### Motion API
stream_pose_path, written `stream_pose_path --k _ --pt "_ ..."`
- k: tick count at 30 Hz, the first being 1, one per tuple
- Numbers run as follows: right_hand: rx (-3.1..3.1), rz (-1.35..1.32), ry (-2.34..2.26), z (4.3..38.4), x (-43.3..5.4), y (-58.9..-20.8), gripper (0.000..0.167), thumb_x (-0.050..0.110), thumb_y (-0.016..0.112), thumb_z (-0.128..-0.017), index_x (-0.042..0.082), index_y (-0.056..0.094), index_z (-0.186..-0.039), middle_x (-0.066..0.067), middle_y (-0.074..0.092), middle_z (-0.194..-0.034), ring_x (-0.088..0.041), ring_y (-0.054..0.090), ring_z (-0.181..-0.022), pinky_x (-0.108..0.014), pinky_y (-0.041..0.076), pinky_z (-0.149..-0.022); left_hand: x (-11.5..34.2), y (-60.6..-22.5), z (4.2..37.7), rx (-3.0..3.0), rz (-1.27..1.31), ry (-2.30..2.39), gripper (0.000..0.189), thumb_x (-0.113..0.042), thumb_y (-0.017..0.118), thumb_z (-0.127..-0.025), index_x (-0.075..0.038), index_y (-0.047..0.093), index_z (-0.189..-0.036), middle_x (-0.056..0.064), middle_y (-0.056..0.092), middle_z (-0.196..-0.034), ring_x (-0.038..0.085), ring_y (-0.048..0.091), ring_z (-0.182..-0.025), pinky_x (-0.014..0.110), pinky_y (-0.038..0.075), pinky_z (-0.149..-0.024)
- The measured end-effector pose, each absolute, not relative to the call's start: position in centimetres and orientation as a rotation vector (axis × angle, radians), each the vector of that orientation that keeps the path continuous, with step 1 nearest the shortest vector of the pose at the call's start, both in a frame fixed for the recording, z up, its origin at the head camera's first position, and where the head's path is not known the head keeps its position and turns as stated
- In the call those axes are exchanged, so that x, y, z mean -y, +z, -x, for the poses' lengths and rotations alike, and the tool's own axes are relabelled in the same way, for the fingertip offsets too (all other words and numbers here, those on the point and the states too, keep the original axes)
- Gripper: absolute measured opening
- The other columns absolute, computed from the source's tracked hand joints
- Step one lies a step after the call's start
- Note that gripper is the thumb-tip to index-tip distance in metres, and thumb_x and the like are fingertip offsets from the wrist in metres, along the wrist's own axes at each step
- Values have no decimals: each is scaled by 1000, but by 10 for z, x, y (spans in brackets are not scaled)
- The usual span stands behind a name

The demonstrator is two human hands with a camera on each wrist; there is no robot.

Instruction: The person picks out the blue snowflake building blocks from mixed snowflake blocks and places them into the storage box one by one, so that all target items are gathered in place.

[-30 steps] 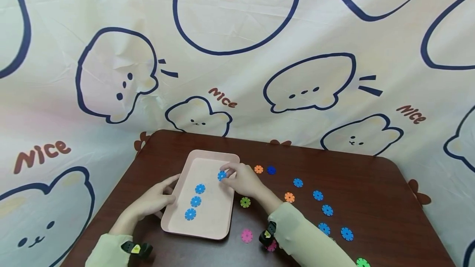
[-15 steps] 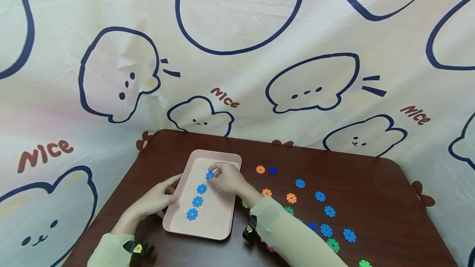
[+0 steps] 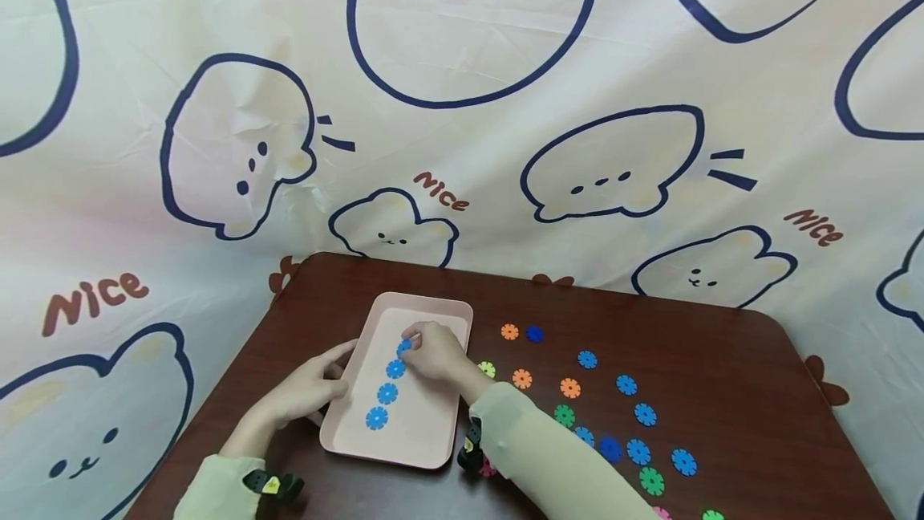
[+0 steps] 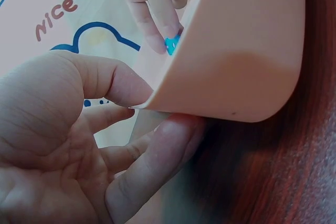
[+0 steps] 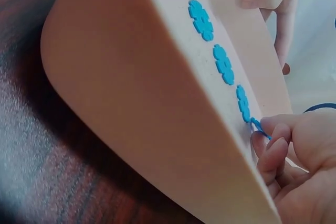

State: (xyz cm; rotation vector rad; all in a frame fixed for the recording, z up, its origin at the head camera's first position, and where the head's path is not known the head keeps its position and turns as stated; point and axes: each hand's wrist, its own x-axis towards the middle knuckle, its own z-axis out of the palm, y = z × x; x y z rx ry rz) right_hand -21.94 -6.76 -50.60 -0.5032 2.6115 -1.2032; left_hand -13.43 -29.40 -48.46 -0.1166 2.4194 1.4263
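Note:
A pale pink tray [image 3: 426, 448] lies on the dark table, and my left hand [image 3: 306, 385] grips its left rim, thumb on the inside and fingers under the edge in the left wrist view. Over the tray's far part, my right hand [image 3: 436, 355] pinches a blue snowflake disc [image 3: 404, 347] between thumb and fingertips. In a line below it lie three more blue discs: an upper disc [image 3: 395, 368], a middle disc [image 3: 387, 393] and a lower disc [image 3: 377, 418]. The right wrist view shows the pinched disc [image 5: 257, 125] tilted, right at the end of that row.
Right of the tray several loose discs are scattered on the table [image 3: 758, 392], among them an orange disc [image 3: 509, 331], a dark blue disc [image 3: 534, 334] and a green disc [image 3: 652, 481]. A patterned cloth [image 3: 462, 143] hangs behind the table.
My right hand has carried the blue disc leftward across the tray and slightly down to the top of the row. The left hand stays on the rim.

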Motion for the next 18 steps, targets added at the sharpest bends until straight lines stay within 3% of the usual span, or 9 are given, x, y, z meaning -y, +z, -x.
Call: stream_pose_path --k 11,18 --pt "-2686 501 -1122 221 59 -503 33 20 74 -94 9 72 -126 4 67 -93 -11 61 -82 -28 58 -75 291 -483 134 -2418 121 1430 76 -4 62 -91 -9 35 -161 19 58 -108 27 68 -78 47 61 -54" --pt "-2677 567 -1118 220 41 -489 31 22 73 -95 13 73 -124 5 67 -93 -10 61 -75 -25 55 -65 294 -484 134 -2421 101 1430 76 -5 62 -91 -8 33 -161 19 58 -109 27 67 -80 47 61 -54"
